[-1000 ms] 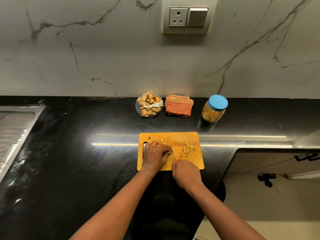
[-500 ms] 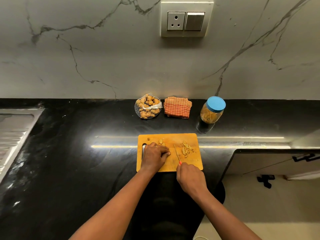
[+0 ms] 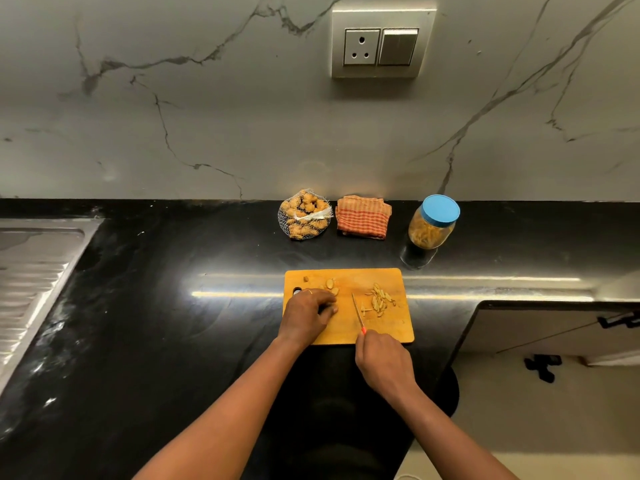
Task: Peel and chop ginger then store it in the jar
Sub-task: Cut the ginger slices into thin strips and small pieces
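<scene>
The knife [image 3: 357,310] is gripped in the right hand [image 3: 382,362], blade pointed at the far edge of the board [image 3: 349,277]. The left hand [image 3: 306,315] is curled near the left edge; whether anything is held cannot be told. Ginger chunks [image 3: 331,285] lie just past it, left of the blade.

The right hand [image 3: 382,362] grips a red-handled knife [image 3: 357,310], blade over the cutting board [image 3: 349,329] beside sliced ginger [image 3: 379,299] — the left hand [image 3: 308,311] rests curled nearby, perhaps covering a piece.
</scene>
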Action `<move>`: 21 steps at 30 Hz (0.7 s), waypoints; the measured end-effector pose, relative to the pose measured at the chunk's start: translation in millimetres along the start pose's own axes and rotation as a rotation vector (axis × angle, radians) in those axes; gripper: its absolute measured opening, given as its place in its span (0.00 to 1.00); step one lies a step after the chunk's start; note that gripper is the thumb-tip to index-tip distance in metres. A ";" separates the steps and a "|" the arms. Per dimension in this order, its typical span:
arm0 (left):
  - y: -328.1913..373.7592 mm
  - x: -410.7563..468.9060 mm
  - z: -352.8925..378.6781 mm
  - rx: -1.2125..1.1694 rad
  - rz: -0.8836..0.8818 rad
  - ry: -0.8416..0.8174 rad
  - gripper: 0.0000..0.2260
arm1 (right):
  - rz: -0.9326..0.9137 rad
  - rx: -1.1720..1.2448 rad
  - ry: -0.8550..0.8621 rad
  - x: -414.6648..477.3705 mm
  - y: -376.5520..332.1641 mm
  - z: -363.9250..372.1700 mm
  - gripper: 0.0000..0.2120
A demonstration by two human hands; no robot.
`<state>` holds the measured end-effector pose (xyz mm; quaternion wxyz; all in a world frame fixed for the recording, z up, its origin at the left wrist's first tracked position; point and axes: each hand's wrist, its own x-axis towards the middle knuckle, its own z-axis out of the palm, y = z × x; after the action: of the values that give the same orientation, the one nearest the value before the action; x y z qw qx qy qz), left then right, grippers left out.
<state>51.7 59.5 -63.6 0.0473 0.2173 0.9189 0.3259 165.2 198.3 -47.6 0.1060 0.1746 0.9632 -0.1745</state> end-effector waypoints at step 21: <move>19.0 30.8 -3.1 0.356 -0.039 -0.132 0.14 | 0.015 0.025 0.012 0.2 1.4 -3.8 0.19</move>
<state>30.3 84.0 -47.7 0.0748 0.2252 0.9610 0.1422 165.0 201.0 -44.6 0.0993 0.1841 0.9603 -0.1848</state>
